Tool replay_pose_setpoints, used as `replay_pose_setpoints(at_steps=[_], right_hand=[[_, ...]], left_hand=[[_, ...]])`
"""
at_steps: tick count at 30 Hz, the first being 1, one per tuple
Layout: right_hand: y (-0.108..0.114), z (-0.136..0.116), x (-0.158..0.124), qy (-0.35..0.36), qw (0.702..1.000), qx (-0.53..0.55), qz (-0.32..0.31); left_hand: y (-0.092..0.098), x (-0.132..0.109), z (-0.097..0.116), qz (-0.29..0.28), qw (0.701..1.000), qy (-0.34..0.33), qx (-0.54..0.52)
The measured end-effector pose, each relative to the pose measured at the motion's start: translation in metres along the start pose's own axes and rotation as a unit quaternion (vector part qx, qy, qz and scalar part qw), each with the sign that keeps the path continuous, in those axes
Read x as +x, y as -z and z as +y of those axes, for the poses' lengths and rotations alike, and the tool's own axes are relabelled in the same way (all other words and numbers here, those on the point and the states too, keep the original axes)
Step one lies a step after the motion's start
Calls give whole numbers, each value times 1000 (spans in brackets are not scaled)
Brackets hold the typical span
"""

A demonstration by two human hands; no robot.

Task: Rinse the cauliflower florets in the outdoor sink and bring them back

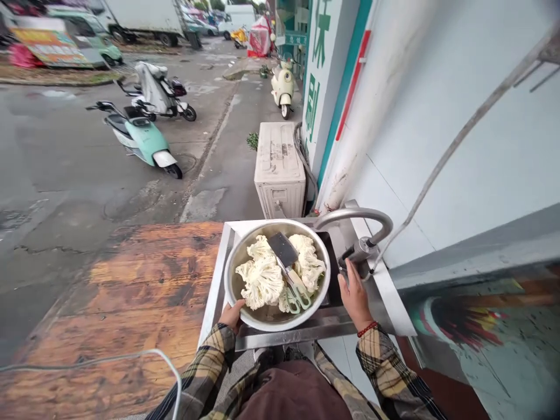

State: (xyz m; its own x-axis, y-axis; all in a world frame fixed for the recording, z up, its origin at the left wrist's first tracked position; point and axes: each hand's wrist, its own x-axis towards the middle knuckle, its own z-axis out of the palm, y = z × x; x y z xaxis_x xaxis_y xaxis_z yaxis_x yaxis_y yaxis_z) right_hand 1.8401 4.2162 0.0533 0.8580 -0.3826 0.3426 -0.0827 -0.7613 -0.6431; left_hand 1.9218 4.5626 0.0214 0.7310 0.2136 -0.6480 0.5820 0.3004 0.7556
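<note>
A round metal basin (pixel 230 280) rests over a steel sink (pixel 289 337). In it lie pieces of cauliflower (pixel 262 283), with a cleaver (pixel 283 249) and green-handled scissors (pixel 298 298) on top. My left hand (pixel 231 315) grips the near left rim of the basin, thumb over the edge and the other fingers hidden beneath. To the right of the basin, my right hand (pixel 355 296) is open, its fingers stretched toward the body of the faucet (pixel 359 249); whether they touch it I cannot tell. The faucet's curved spout arches back toward the basin.
A wooden tabletop (pixel 153 291) adjoins the sink on the left, with a pale hose (pixel 164 354) across its near part. Beyond the sink stands an outdoor unit (pixel 280 157). A wall (pixel 437 146) rises on the right. Scooters (pixel 149 140) are parked on the street.
</note>
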Motion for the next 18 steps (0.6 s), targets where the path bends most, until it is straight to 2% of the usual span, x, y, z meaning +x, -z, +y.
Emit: replay_pose_setpoints(at_steps=[2,5,8,11,14,16,18], right_hand=[[-21,4,7,14,996,-65,-61],[-48,15,12,-3,985,-112,-134],[-48,22,8,-14,983,-83,-163],[-31,18,2,-55,988,-3,-143],[-17,4,0,-133,980,112,-96],[-12,-10,4,-198,952,223,-67],[-11,-26,14,-256,904,340,-41]], left_hand=[[5,5,-4,-5,1000,-5,-6],[10,10,-7,-26,999,-35,30],[11,11,-8,-44,993,-97,41],[11,14,-11,-54,988,-136,44],[13,23,-14,-58,990,-114,64],[14,29,-13,-62,991,-95,67],[14,30,-10,-68,992,-85,64]])
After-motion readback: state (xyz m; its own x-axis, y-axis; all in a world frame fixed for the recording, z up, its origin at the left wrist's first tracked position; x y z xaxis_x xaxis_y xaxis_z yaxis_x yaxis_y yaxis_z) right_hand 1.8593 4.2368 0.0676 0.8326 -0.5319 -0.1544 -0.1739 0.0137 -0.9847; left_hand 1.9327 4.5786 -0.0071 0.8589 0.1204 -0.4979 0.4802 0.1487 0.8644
